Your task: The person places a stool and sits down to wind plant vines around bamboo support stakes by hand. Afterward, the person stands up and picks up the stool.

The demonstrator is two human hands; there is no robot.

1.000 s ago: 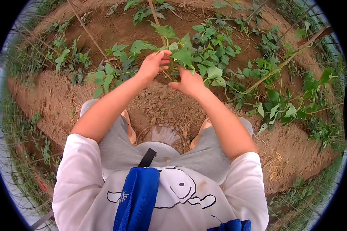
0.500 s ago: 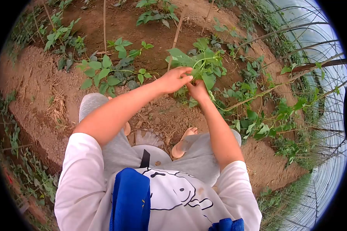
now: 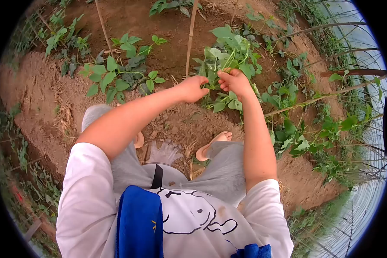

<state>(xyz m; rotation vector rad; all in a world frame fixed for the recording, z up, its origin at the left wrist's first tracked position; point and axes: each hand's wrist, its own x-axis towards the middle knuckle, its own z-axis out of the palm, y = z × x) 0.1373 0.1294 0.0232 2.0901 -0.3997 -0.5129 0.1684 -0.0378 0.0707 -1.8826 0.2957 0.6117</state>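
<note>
A leafy green plant point(image 3: 232, 49) grows from brown soil just beyond both hands. My left hand point(image 3: 194, 89) is at the plant's lower left side, thumb and fingertips a little apart, near the stems. At the right, my right hand point(image 3: 235, 82) has its fingers curled together against the pale stems; a stem seems to lie at the fingertips, though the grip is small and partly hidden. A thin wooden stake point(image 3: 191, 41) stands upright behind my left hand.
Another leafy plant point(image 3: 109, 77) grows on the left by a slanting stake point(image 3: 103, 28). A vine-wrapped pole point(image 3: 305, 103) extends to the right. A clear glove point(image 3: 164, 152) lies between the feet. Plastic sheeting point(image 3: 367, 172) curves along the right side.
My hands have moved apart, the right one going up and to the right to the stems. The left hand has drawn back from the leaves. The camera view has also shifted.
</note>
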